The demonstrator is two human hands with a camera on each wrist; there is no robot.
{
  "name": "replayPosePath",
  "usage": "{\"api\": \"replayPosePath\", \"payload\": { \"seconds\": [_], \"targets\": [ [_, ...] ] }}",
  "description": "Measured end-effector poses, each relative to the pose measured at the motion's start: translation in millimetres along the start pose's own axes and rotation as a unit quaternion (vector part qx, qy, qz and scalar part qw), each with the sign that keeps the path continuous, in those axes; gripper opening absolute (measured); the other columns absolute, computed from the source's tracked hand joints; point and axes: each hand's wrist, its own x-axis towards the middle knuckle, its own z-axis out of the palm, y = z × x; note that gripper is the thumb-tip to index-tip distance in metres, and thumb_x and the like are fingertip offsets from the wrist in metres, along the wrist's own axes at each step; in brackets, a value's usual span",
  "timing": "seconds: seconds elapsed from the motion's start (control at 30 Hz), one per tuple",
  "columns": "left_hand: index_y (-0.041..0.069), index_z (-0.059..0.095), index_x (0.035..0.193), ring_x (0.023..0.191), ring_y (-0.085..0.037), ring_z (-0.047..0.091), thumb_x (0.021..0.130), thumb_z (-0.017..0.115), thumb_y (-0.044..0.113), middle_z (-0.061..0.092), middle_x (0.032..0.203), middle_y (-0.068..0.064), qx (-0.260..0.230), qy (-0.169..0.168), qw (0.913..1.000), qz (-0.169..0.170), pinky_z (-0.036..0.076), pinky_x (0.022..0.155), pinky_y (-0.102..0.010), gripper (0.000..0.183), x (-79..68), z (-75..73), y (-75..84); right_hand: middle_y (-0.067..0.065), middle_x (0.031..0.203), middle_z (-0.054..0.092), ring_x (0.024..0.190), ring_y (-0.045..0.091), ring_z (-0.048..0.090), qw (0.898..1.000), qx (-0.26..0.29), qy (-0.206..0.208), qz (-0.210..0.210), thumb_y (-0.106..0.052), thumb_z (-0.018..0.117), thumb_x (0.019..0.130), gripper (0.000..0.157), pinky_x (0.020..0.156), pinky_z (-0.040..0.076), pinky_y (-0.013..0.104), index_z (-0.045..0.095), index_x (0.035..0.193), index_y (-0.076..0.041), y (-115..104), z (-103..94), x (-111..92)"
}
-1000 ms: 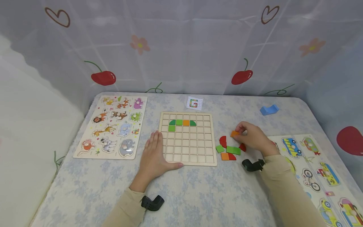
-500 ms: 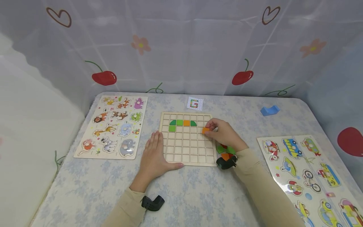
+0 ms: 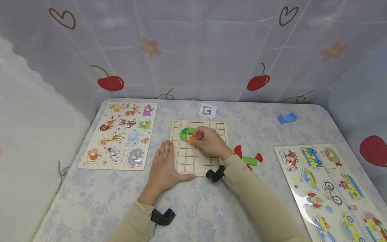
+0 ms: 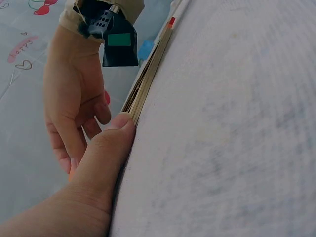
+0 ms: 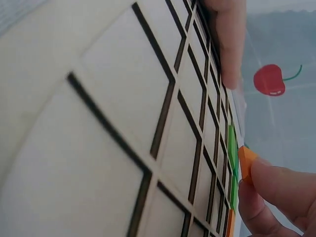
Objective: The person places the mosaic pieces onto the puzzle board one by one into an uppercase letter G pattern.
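My right hand [image 3: 210, 142] pinches an orange square tile [image 3: 192, 139] between thumb and fingers, just above the gridded wooden board [image 3: 190, 160]. In the right wrist view that orange tile [image 5: 247, 160] is tilted and apart from the grid. On the board lie a dark green quarter-round tile [image 3: 184, 131] and green square tiles [image 3: 183, 137]; the right hand covers the rest of that row in the head view. My left hand [image 3: 163, 164] rests at the board's front left corner, straight fingers along its left edge and thumb [image 4: 106, 153] against the front edge.
Loose red and green tiles [image 3: 249, 160] lie right of the board. Behind it is a small pattern card [image 3: 207, 110]. An animal puzzle [image 3: 121, 136] lies at left, a vehicle puzzle [image 3: 314, 174] at right. A blue block [image 3: 287, 117] stands at the back right.
My right hand took the orange tile from the loose pieces and carried it left, first to the board's right edge, now over its upper left part. The left hand stayed in place.
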Motion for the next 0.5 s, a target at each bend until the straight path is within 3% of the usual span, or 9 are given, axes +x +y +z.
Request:
{"api": "replayPosePath", "payload": {
  "seconds": [0.5],
  "targets": [
    [0.001,0.01,0.159,0.156,-0.029,0.004,0.056,0.059,0.096,0.007,0.168,-0.016,0.0,0.009,0.9999,0.009,0.013,0.127,-0.047,0.148,0.2,0.4,-1.3,-0.003,0.085,0.062,0.074,0.013,0.056,0.999,-0.048,-0.016,-0.017,-0.024,0.073,0.091,0.011,0.065,0.046,0.025,0.066,0.096,-0.018,-17.2,27.3,8.8]
  ]
}}
